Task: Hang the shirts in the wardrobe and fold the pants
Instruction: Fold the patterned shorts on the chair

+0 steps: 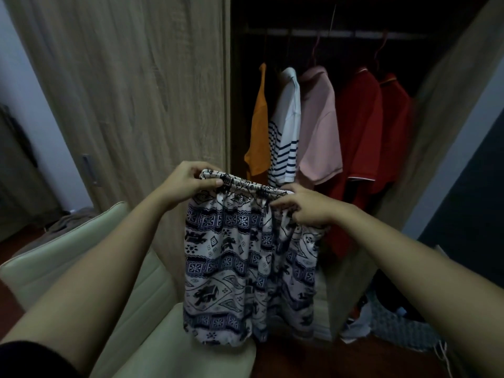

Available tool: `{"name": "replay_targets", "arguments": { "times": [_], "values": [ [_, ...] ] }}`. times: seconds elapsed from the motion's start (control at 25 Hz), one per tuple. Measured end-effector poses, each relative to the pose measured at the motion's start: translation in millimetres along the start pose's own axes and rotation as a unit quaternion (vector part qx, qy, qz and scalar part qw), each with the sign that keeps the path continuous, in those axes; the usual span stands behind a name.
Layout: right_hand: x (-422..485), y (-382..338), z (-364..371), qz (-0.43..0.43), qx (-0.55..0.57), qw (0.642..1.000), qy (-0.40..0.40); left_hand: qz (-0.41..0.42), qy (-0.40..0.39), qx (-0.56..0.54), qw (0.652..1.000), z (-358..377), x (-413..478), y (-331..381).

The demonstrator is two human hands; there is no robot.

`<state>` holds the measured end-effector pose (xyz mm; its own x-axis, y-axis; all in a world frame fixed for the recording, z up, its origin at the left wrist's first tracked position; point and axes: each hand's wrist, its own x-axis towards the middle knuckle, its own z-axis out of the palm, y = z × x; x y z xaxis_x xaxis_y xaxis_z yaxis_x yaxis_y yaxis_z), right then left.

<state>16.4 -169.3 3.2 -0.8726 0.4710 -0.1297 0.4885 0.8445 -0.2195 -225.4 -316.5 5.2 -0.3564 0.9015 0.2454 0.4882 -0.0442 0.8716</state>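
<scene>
Head view — both hands, left (pixel 185 184), right (pixel 302 207), seemingly pinching pants (pixel 245 255) waistband

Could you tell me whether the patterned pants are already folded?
No, the patterned pants hang unfolded from the waistband, held up by the left hand and right hand.
</scene>
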Motion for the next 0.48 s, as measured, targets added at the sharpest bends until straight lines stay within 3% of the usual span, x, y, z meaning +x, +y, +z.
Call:
{"name": "replay_targets", "arguments": {
  "times": [0.08,0.16,0.2,0.32,0.48],
  "values": [
    [4,-6,-1,0.019,0.109,0.993,-0.028,-0.01,0.042,0.027,0.999,8,1,-2],
    [9,-19,1,0.078,0.267,0.96,-0.022,0.003,0.097,0.078,0.992,19,0,0],
    [13,-26,1,0.113,0.353,0.929,-0.008,0.016,0.104,0.093,0.99,27,-1,5],
    [22,-41,-6,0.179,0.61,0.771,0.041,0.025,0.037,0.093,0.995,51,-7,20],
    [27,-44,-19,0.193,0.73,0.645,0.116,0.052,0.011,0.112,0.992,62,-19,26]
  ]
}}
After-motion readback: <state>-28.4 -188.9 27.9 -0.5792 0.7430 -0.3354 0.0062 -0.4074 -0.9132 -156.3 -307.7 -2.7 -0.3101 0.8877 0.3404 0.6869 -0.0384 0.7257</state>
